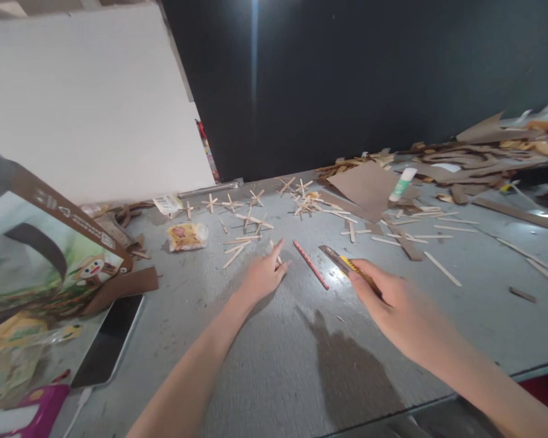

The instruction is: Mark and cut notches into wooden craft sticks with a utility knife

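Note:
My left hand [262, 274] rests low over the middle of the grey table, thumb and index finger around a short wooden craft stick [279, 260] that they partly hide. In my right hand [379, 292] is a yellow and black utility knife [344, 261], its blade pointing up and left. Between the two hands lies a red patterned pencil [310, 264], touched by neither. Beyond my left hand are loose craft sticks [237, 248] and several star shapes made of crossed sticks [256, 198].
A glue stick [402, 185] stands by brown cardboard [363, 188]. More sticks [442, 269] and cardboard scraps lie right. On the left are a wrapped snack [187, 236], a phone [109, 340] with a cable, and a printed bag [50, 243]. A dark panel [338, 79] closes off the back.

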Tool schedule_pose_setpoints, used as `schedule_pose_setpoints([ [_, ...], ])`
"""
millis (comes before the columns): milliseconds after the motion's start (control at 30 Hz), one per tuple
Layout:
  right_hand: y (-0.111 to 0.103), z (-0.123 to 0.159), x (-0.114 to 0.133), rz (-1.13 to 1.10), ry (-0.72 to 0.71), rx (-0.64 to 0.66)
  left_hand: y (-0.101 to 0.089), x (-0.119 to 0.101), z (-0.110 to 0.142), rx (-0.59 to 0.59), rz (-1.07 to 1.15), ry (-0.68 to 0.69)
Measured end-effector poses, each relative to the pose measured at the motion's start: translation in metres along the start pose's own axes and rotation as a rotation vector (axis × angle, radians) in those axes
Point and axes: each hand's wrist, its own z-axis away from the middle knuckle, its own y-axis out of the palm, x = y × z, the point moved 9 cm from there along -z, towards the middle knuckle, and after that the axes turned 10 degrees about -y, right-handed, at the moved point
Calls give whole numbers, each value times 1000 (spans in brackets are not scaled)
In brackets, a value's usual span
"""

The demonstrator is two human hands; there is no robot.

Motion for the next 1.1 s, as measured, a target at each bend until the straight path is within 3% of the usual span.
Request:
schedule_pose_setpoints([
  [100, 2, 5, -9, 7, 22, 3, 3, -3, 1, 60, -51, -15],
  [233, 2, 7, -14, 19, 19, -9, 0, 0, 1, -29, -113, -50],
  [333, 3, 4, -13, 19, -16, 3, -2, -2, 1, -84, -138, 5],
  [467, 3, -5, -12, 61, -105, 46, -5, -10, 2, -132, -218, 116],
  [600, -1, -26, -18, 189, -244, 119, -6, -5, 0, -132, -285, 76],
  [700, -8, -50, -22, 307, -353, 153, 0, -2, -1, -58, -381, 48],
  [867, 5, -88, -18, 507, -498, 415, 7, 1, 0, 19, -437, -12],
  [1100, 42, -121, 14, 709, -792, 527, 7, 0, -1, 40, -464, -72],
])
